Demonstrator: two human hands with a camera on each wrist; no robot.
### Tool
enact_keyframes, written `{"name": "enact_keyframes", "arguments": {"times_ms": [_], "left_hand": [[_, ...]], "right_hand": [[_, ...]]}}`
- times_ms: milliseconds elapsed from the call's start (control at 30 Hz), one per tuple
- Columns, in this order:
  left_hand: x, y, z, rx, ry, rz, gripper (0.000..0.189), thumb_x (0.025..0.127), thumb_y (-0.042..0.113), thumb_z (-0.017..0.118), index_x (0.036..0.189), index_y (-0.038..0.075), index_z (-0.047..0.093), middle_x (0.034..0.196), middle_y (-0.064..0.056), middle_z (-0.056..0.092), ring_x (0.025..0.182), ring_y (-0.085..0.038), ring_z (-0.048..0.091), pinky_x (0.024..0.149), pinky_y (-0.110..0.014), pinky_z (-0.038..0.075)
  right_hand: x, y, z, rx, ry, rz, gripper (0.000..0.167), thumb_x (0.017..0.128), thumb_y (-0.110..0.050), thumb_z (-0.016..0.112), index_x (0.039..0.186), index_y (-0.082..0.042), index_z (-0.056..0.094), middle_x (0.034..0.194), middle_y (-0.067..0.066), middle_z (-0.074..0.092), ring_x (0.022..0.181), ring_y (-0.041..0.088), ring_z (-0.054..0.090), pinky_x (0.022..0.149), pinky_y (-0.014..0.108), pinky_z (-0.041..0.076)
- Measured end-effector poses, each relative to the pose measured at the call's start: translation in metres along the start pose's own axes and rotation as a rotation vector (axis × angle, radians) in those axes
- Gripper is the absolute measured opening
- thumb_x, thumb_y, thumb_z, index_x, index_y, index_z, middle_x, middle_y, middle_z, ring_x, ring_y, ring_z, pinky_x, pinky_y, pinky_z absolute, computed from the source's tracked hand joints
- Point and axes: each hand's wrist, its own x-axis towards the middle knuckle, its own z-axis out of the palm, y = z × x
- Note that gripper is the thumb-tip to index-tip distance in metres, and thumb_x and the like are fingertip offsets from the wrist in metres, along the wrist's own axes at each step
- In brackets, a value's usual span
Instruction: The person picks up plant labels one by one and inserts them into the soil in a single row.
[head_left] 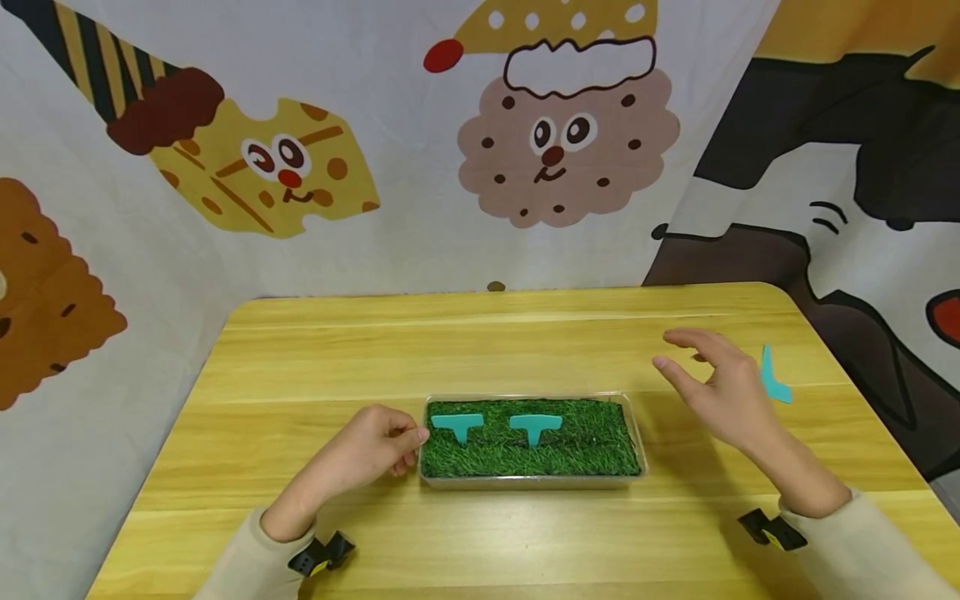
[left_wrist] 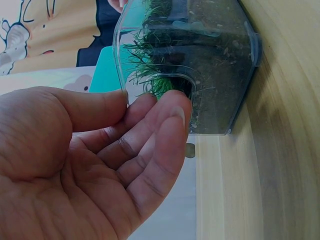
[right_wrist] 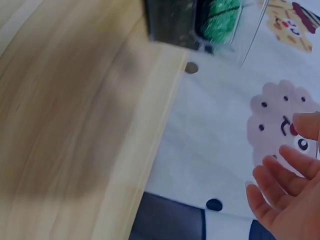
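While my left hand (head_left: pixel 378 446) touches the left end of a clear rigid box (head_left: pixel 532 482), my right hand (head_left: pixel 723 387) hovers loosely open beside an angled teal piece (head_left: pixel 771 379) on the wood-grain table (head_left: pixel 525 542); two T-shaped teal tags (head_left: pixel 458 422) stand in tufted grass (head_left: pixel 577 458). Left wrist: bent fingers, can't tell if gripping; dark grainy fill (left_wrist: pixel 215 80). Right wrist: thumb apart, fingers relaxed.

Indoor tabletop setup, cartoon-printed cloth (head_left: pixel 420 217) behind, 1 wood-grain table (head_left: pixel 525 346)
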Motion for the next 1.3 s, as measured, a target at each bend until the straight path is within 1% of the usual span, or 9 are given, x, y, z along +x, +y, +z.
{"name": "enact_keyframes", "arguments": {"times_ms": [200, 300, 433, 567, 733, 867, 1067, 1167, 1300], "left_hand": [[0.001, -0.001, 0.001, 0.001, -0.006, 0.004, 0.032, 0.108, 0.013, 0.060, 0.078, 0.005, 0.068, 0.074, -0.013, 0.067, 0.066, -0.027, 0.067, 0.062, -0.044, 0.061], [0.000, -0.001, 0.001, -0.001, -0.006, 0.008, 0.031, 0.107, 0.014, 0.060, 0.078, 0.005, 0.068, 0.074, -0.013, 0.067, 0.066, -0.027, 0.066, 0.062, -0.043, 0.060], [0.001, 0.000, 0.001, 0.002, -0.004, 0.009, 0.032, 0.107, 0.014, 0.061, 0.078, 0.005, 0.068, 0.074, -0.013, 0.067, 0.066, -0.028, 0.066, 0.062, -0.043, 0.060], [0.001, 0.000, 0.002, 0.009, -0.003, 0.010, 0.032, 0.107, 0.014, 0.060, 0.078, 0.004, 0.068, 0.074, -0.013, 0.067, 0.065, -0.026, 0.066, 0.062, -0.042, 0.060], [0.001, -0.001, 0.001, 0.004, -0.005, 0.008, 0.031, 0.107, 0.013, 0.060, 0.079, 0.004, 0.068, 0.074, -0.013, 0.067, 0.066, -0.027, 0.066, 0.062, -0.042, 0.060], [0.000, -0.001, 0.001, -0.001, -0.007, 0.008, 0.031, 0.108, 0.013, 0.060, 0.079, 0.005, 0.069, 0.074, -0.014, 0.067, 0.066, -0.029, 0.067, 0.062, -0.043, 0.060], [0.000, 0.000, 0.001, 0.002, -0.002, 0.011, 0.031, 0.107, 0.013, 0.061, 0.078, 0.005, 0.068, 0.073, -0.013, 0.067, 0.065, -0.029, 0.067, 0.060, -0.042, 0.060], [0.000, 0.000, 0.001, 0.006, 0.001, 0.012, 0.032, 0.107, 0.014, 0.061, 0.078, 0.005, 0.068, 0.072, -0.013, 0.067, 0.065, -0.029, 0.067, 0.059, -0.042, 0.060], [0.000, -0.001, 0.001, 0.005, 0.000, 0.014, 0.032, 0.107, 0.014, 0.061, 0.078, 0.005, 0.069, 0.072, -0.013, 0.067, 0.065, -0.030, 0.067, 0.060, -0.042, 0.060]], "right_hand": [[0.003, 0.021, -0.009, -0.016, -0.070, 0.107, 0.048, 0.099, -0.014, 0.074, 0.140, 0.007, 0.058, 0.140, 0.032, 0.057, 0.121, 0.051, 0.055, 0.091, 0.049, 0.046], [0.004, 0.037, -0.014, -0.048, -0.111, 0.179, 0.055, 0.101, -0.020, 0.073, 0.143, 0.009, 0.053, 0.146, 0.036, 0.049, 0.128, 0.058, 0.046, 0.096, 0.069, 0.041], [0.002, 0.066, -0.021, -0.102, -0.176, 0.259, 0.063, 0.104, -0.030, 0.069, 0.145, 0.013, 0.048, 0.149, 0.040, 0.042, 0.135, 0.063, 0.037, 0.104, 0.078, 0.031], [-0.002, 0.094, -0.031, -0.151, -0.244, 0.324, 0.070, 0.106, -0.037, 0.064, 0.147, 0.015, 0.042, 0.149, 0.043, 0.038, 0.135, 0.066, 0.033, 0.104, 0.079, 0.029], [-0.003, 0.119, -0.044, -0.210, -0.346, 0.427, 0.082, 0.107, -0.049, 0.056, 0.152, 0.017, 0.033, 0.150, 0.047, 0.031, 0.134, 0.069, 0.029, 0.101, 0.081, 0.030], [-0.003, 0.133, -0.053, -0.256, -0.426, 0.475, 0.090, 0.107, -0.052, 0.053, 0.149, 0.024, 0.029, 0.142, 0.052, 0.035, 0.125, 0.070, 0.037, 0.095, 0.079, 0.038], [-0.006, 0.152, -0.060, -0.324, -0.547, 0.509, 0.096, 0.106, -0.056, 0.051, 0.138, 0.032, 0.034, 0.129, 0.054, 0.045, 0.109, 0.068, 0.051, 0.084, 0.073, 0.048], [-0.007, 0.160, -0.063, -0.341, -0.582, 0.510, 0.091, 0.106, -0.058, 0.051, 0.131, 0.030, 0.045, 0.120, 0.051, 0.053, 0.098, 0.063, 0.059, 0.074, 0.064, 0.053], [-0.009, 0.169, -0.065, -0.345, -0.586, 0.519, 0.081, 0.106, -0.054, 0.052, 0.120, 0.026, 0.053, 0.107, 0.042, 0.062, 0.088, 0.053, 0.063, 0.066, 0.052, 0.053]]}}
